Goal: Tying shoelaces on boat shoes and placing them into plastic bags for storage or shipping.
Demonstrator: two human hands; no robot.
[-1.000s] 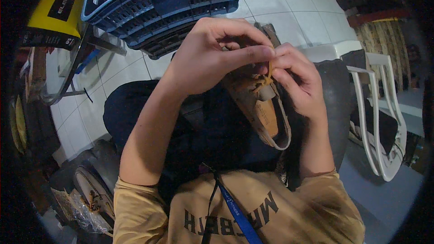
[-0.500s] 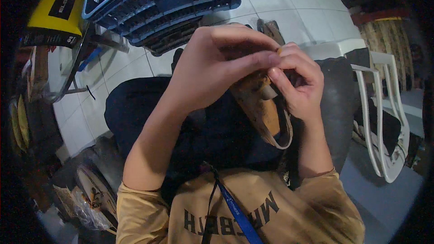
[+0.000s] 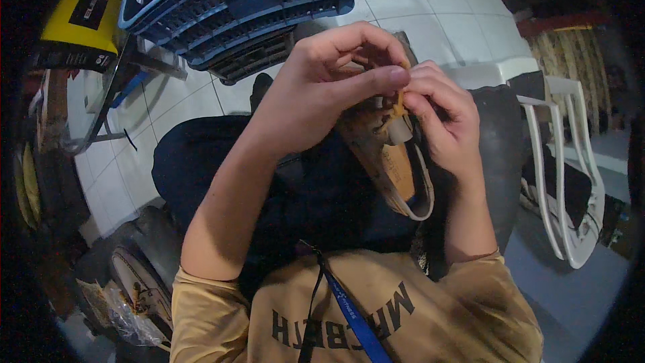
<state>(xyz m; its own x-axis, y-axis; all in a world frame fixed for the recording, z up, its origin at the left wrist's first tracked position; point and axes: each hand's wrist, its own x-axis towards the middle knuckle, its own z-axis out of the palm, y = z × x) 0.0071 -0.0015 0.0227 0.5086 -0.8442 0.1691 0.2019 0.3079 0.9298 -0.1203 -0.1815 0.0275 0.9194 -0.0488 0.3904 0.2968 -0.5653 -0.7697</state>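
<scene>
A tan boat shoe [image 3: 395,173] rests on my lap, its opening and insole towards me. A yellow-brown lace [image 3: 401,104] rises from the front of that opening. My left hand [image 3: 339,84] is closed, pinching the lace between thumb and forefinger above the shoe. Close beside it, my right hand [image 3: 445,111] is also closed, with thumb and forefinger on the lace lower down. The toe of the shoe is mostly hidden behind my left hand.
Ahead stands a blue plastic crate [image 3: 252,3] above a black crate [image 3: 245,60]. A yellow-and-black package [image 3: 79,23] is at far left, a white plastic chair [image 3: 571,154] at right. Another similar shoe [image 3: 138,272] lies at lower left beside clear plastic wrapping [image 3: 127,316].
My fingers have drawn slightly apart, and a length of lace now shows upright between them. My left fingers have lifted a little; more of the shoe's insole shows.
</scene>
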